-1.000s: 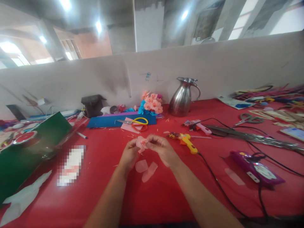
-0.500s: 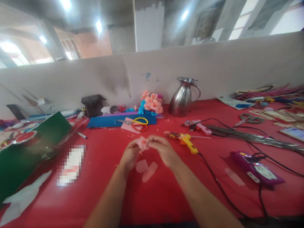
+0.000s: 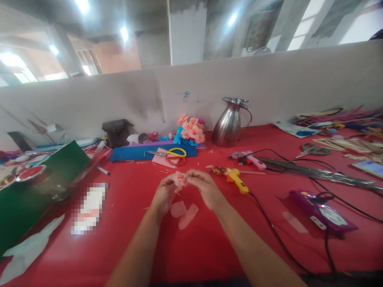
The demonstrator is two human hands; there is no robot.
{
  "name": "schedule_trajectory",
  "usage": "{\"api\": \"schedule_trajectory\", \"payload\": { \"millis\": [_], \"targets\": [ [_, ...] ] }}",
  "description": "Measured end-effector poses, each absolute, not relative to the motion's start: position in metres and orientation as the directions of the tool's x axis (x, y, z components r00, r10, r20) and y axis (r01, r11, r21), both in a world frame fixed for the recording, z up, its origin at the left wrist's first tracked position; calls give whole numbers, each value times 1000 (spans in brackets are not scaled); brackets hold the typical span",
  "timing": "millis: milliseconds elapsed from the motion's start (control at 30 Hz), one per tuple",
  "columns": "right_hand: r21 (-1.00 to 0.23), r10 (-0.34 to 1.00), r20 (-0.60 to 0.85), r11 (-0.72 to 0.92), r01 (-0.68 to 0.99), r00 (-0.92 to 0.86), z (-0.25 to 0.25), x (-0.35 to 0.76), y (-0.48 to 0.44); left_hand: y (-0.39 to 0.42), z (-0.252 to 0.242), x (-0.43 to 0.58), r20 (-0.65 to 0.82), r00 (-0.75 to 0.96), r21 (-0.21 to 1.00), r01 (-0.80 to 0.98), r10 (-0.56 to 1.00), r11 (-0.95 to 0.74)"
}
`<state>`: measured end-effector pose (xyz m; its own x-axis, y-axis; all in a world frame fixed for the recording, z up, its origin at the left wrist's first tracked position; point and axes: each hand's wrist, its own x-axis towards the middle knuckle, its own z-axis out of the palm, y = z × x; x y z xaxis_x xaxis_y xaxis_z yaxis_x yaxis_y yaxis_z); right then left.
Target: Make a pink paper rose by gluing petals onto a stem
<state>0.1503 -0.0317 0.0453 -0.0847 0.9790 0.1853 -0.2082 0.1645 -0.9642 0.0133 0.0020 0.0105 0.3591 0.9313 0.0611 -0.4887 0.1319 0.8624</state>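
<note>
A pink paper flower [image 3: 180, 179] is held up between both hands above the red table [image 3: 128, 243]. My left hand [image 3: 164, 194] pinches its left side, and the fingers of my right hand [image 3: 204, 186] are closed on its right edge. Directly beneath lie loose pink paper petals [image 3: 188, 216], two pieces partly overlapping. Just right of my right hand rests a yellow glue gun [image 3: 237, 181] with its black cord. Beyond the hands, scissors with yellow and red handles [image 3: 170, 154] lie on a pink paper piece and blue sheets [image 3: 128, 154].
A steel jug [image 3: 228, 123] stands by the wall beside a bunch of finished pink flowers [image 3: 193, 130]. At right are a pink glue gun [image 3: 254, 160], a purple power strip [image 3: 321, 211] and grey-handled scissors [image 3: 317, 149]. A green board [image 3: 60, 175] leans at left.
Almost nothing differs. Both hands keep hold of the pink paper flower in the same place, and the view has shifted only very slightly.
</note>
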Motion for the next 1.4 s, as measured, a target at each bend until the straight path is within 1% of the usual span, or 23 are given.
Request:
{"api": "schedule_trajectory", "payload": {
  "millis": [133, 267, 333, 400, 433, 500, 567, 733, 900, 1000, 1067, 1100, 1133, 1200, 1267, 1300, 1333, 1400],
  "targets": [
    [-975, 987, 160, 153, -160, -33, 47, 148, -31, 2, 10, 14, 120, 347, 861, -503, 930, 77],
    [-977, 983, 177, 180, -111, 42, 44, 148, -29, 2, 8, 14, 81, 345, 886, -455, 935, 92],
    [-967, 958, 248, 253, -18, 144, 42, 149, -29, 2, 8, 14, 66, 334, 899, -428, 940, 89],
    [-926, 899, 373, 345, 152, 232, 42, 149, -31, 2, 8, 15, 60, 316, 914, -398, 947, 75],
    [-890, 864, 440, 384, 244, 246, 43, 149, -32, 2, 8, 15, 59, 306, 920, -386, 950, 67],
    [-810, 804, 547, 440, 388, 231, 46, 147, -35, 2, 10, 15, 59, 287, 929, -365, 956, 52],
    [-752, 769, 606, 471, 461, 203, 47, 146, -36, 1, 11, 15, 59, 258, 934, -355, 964, 38],
    [-707, 747, 641, 483, 516, 179, 47, 143, -38, 1, 13, 15, 71, 196, 940, -341, 978, 0],
    [-669, 724, 667, 478, 569, 176, 46, 142, -37, 3, 8, 15, 120, 159, 963, -259, 980, -76],
    [-647, 707, 683, 465, 604, 187, 44, 143, -36, 5, 4, 15, 158, 129, 977, -162, 979, -136],
    [-625, 689, 699, 456, 633, 193, 43, 142, -35, 5, 3, 14, 211, 78, 977, -32, 974, -209],
    [-608, 676, 711, 453, 652, 193, 41, 142, -35, 5, 4, 14, 266, 54, 961, 62, 962, -269],
    [-584, 661, 727, 452, 675, 187, 40, 141, -35, 4, 4, 13, 337, 36, 926, 170, 941, -338],
    [-522, 631, 760, 448, 726, 156, 37, 140, -34, 2, 6, 12, 486, 24, 801, 387, 874, -456],
    [-464, 618, 778, 448, 764, 110, 36, 140, -35, 1, 7, 10, 567, 22, 696, 522, 823, -493],
    [-451, 623, 777, 457, 766, 86, 36, 140, -35, 1, 7, 10, 574, 19, 683, 540, 818, -492],
    [-458, 638, 767, 472, 753, 66, 37, 141, -35, 2, 7, 10, 562, 15, 699, 525, 827, -485],
    [-532, 679, 731, 503, 681, 69, 40, 145, -35, 5, 6, 10, 469, 12, 807, 402, 883, -433]
  ]
}}
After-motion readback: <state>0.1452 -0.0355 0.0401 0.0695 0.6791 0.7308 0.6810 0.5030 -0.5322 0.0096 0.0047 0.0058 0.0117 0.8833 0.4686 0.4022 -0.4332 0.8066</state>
